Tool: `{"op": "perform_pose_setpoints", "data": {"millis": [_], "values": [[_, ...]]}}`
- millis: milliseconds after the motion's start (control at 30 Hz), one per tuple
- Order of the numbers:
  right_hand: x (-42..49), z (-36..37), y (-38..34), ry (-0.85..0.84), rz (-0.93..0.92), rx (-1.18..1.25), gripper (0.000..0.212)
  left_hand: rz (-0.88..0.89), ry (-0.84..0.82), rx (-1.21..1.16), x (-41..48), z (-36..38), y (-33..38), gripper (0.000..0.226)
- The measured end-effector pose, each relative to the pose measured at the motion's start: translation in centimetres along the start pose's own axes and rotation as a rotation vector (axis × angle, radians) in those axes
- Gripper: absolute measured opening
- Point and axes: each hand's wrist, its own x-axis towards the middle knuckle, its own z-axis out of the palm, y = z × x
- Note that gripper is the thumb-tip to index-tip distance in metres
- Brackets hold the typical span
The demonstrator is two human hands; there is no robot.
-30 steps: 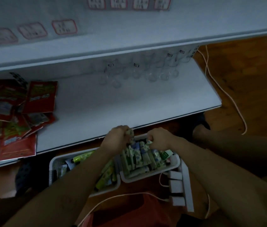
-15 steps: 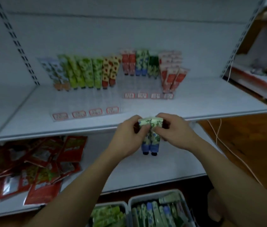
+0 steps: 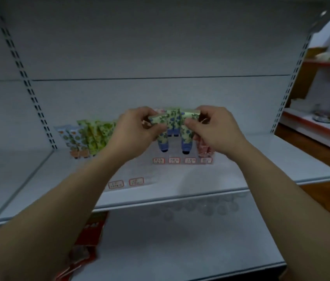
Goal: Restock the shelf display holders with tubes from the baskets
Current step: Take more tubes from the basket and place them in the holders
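Note:
Each of my hands holds a green-patterned tube with a blue cap, cap down, above the middle shelf. My left hand (image 3: 134, 131) pinches the left tube (image 3: 162, 138) by its crimped top. My right hand (image 3: 214, 132) pinches the right tube (image 3: 186, 136) the same way. Both tubes hang just over the clear display holder (image 3: 182, 157) with red price labels along its front. More green and blue tubes (image 3: 173, 122) stand in the holder right behind them. The baskets are out of view.
Green and orange tubes (image 3: 87, 138) stand in a second holder at left, pink tubes (image 3: 203, 149) at right. The white shelf (image 3: 261, 159) extends right. An empty clear holder (image 3: 200, 207) sits on the lower shelf beside red packets (image 3: 91, 230). Another shelf unit (image 3: 322, 122) stands far right.
Both hands rose from the basket with the two tubes and moved forward over the middle shelf's holder. The tubes are now slightly apart, and my view has tilted up.

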Motion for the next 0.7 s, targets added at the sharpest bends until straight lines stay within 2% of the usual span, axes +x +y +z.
{"op": "perform_pose_setpoints", "data": {"millis": [133, 267, 367, 500, 600, 700], "values": [[3.2, -0.2, 0.7, 0.073, -0.110, -0.093, 0.017, 0.027, 0.084, 0.100, 2.8, -0.4, -0.2, 0.015], [6.2, 0.7, 2.2, 0.055, -0.185, -0.200, 0.012, 0.072, 0.063, 0.233, 5.8, 1.0, -0.4, 0.011], [7.9, 1.4, 3.5, 0.039, -0.185, -0.266, 0.013, 0.107, 0.017, 0.323, 8.2, 2.5, -1.1, 0.012], [9.2, 2.4, 5.5, -0.036, -0.165, -0.400, 0.012, 0.128, 0.036, 0.440, 11.0, 4.5, -2.7, 0.018], [9.8, 3.4, 6.7, -0.021, -0.149, -0.485, 0.013, 0.164, 0.039, 0.530, 12.2, 5.6, -4.1, 0.032], [10.5, 3.8, 6.9, 0.004, -0.163, -0.533, 0.009, 0.247, 0.057, 0.651, 12.9, 6.0, -5.6, 0.032]]}}
